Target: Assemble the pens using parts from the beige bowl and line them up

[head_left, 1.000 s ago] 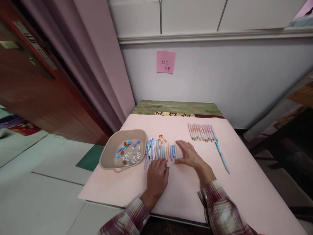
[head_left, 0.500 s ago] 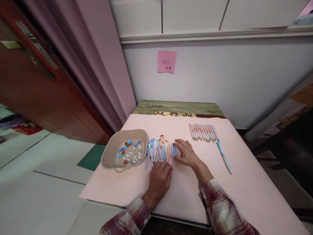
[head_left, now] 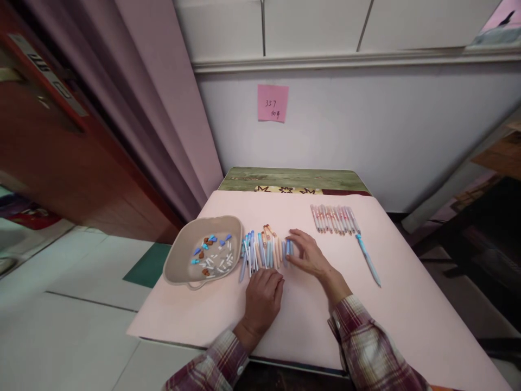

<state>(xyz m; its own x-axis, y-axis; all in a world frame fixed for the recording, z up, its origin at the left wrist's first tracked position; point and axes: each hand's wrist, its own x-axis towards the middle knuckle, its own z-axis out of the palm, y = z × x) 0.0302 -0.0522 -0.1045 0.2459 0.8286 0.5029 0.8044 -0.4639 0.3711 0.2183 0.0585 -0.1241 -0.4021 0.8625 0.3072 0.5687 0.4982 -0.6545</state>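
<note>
In the head view, a row of pastel blue, purple and peach pen barrels (head_left: 268, 254) lies on the pink tabletop, mixed with thin white refills (head_left: 248, 259). My right hand (head_left: 310, 256) rests at the row's right end, thumb and fingers apart on either end of the blue barrels (head_left: 288, 248). At the near edge of the row lies my left hand (head_left: 264, 296), its fingers curled down. What they hold, if anything, is hidden under the hand. Several brown-topped peach parts (head_left: 267, 232) lie just behind the row.
Left of the row stands a beige basket (head_left: 171, 266) with small blue and brown pieces and short white sticks. At the back right lie several clear pens (head_left: 334, 219) side by side, with one blue pen (head_left: 368, 262) nearer. A pink note (head_left: 272, 103) is on the wall.
The whole view has shifted slightly, so everything sits a little further left. Both hands keep nearly the same place and pose beside the barrels.
</note>
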